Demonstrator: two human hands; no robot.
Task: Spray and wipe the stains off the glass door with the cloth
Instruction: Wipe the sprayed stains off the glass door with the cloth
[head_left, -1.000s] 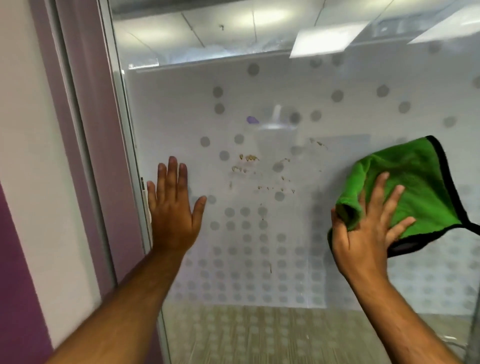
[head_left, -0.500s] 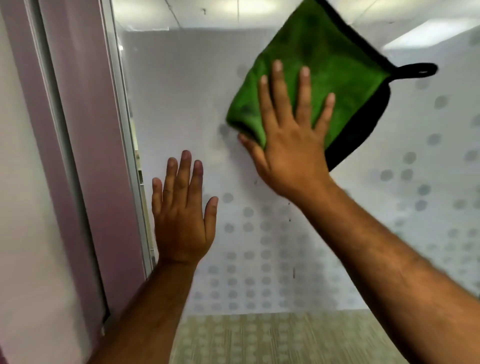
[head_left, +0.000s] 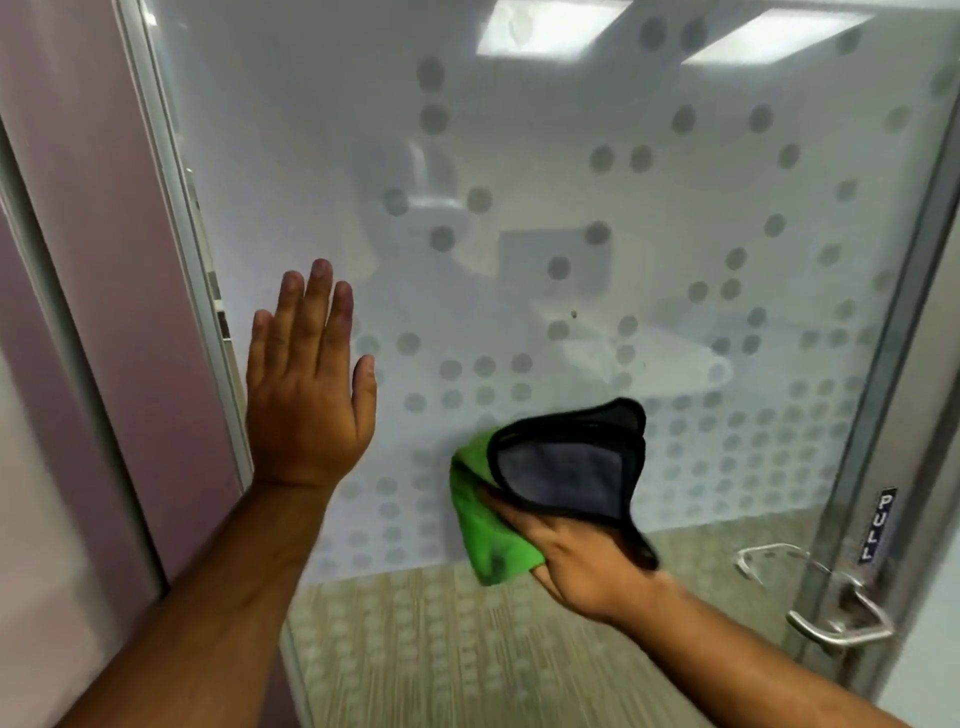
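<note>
The frosted glass door (head_left: 519, 156) with a grey dot pattern fills the view. My left hand (head_left: 306, 384) lies flat against the glass near the door's left edge, fingers up and holding nothing. My right hand (head_left: 582, 561) presses a green cloth (head_left: 488, 535) with a grey, black-trimmed side against the lower middle of the glass, the cloth folded over my fingers. A small brown speck (head_left: 574, 314) remains on the glass above the cloth. No spray bottle is in view.
A metal lever handle (head_left: 836, 623) and a "PULL" label (head_left: 878, 525) sit on the door's right frame. A mauve wall panel (head_left: 93, 208) and metal frame (head_left: 176, 208) run along the left. Carpet floor shows through the clear lower glass.
My right hand has swept the cloth from the right side up over the stained area, then down to the lower middle. The brown stains seen earlier are mostly gone. My left hand stayed put.
</note>
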